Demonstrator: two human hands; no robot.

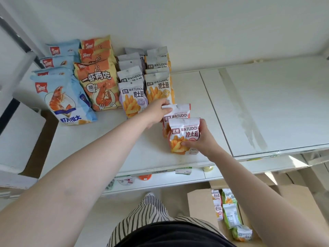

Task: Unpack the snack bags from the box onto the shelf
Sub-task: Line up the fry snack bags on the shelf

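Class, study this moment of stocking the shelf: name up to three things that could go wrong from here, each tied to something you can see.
1. The left hand pinches only the top edge of the rear red bag; it may slip or tip.
2. The front red bag, held by the right hand, overlaps it, so the pair could topple together.
3. Both sit near the shelf front edge above the box; a nudge might drop them.

arms: bare to above the elbow, no sleeves, watch or rings in view
top: black, at 6 o'clock
trousers [149,211]: loose, black-and-white vertical stripes
shoe [149,194]: white toe
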